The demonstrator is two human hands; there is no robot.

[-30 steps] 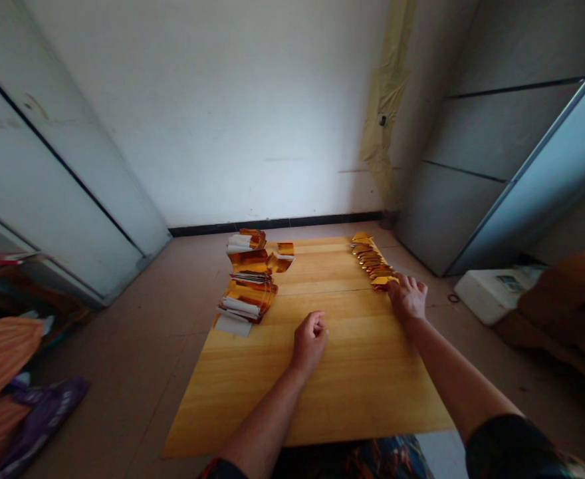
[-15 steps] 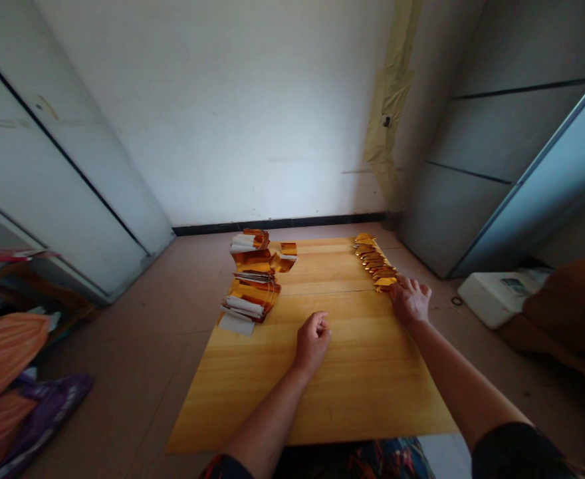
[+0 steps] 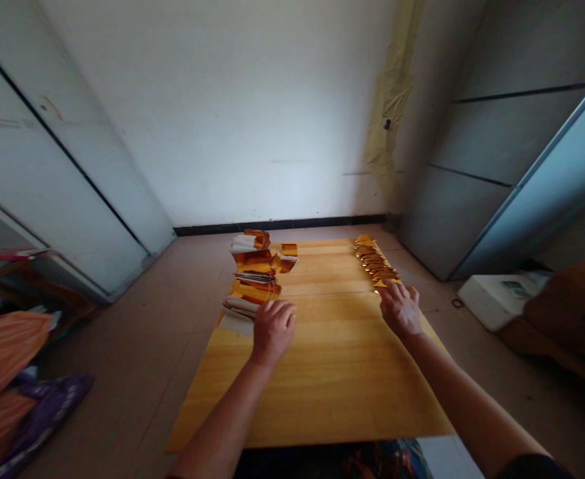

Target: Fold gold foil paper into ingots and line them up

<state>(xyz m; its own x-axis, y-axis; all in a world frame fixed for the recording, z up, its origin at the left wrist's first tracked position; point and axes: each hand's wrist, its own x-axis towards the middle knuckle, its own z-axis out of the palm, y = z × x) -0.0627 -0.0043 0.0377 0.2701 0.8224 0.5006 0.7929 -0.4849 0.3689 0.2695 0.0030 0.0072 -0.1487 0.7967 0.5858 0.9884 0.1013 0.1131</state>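
A yellow wooden board [image 3: 317, 372] lies on the floor in front of me. A stack of gold foil papers [image 3: 252, 283] with white backs sits on its far left part. A row of folded gold foil pieces [image 3: 375, 263] runs along its far right edge. My left hand [image 3: 272, 329] hovers by the near end of the foil stack, fingers curled, and I cannot tell whether it touches a sheet. My right hand [image 3: 398, 309] rests just below the row of folded pieces, fingers apart, holding nothing.
A white wall stands behind the board, grey cabinet panels [image 3: 496, 159] to the right. A white box [image 3: 492, 299] and a wooden piece [image 3: 566, 313] lie at right. Orange and purple fabric [image 3: 18, 392] lies at the left.
My left hand moved left and forward from the board's middle to the foil stack. My right hand drew back slightly from the row of folded pieces.
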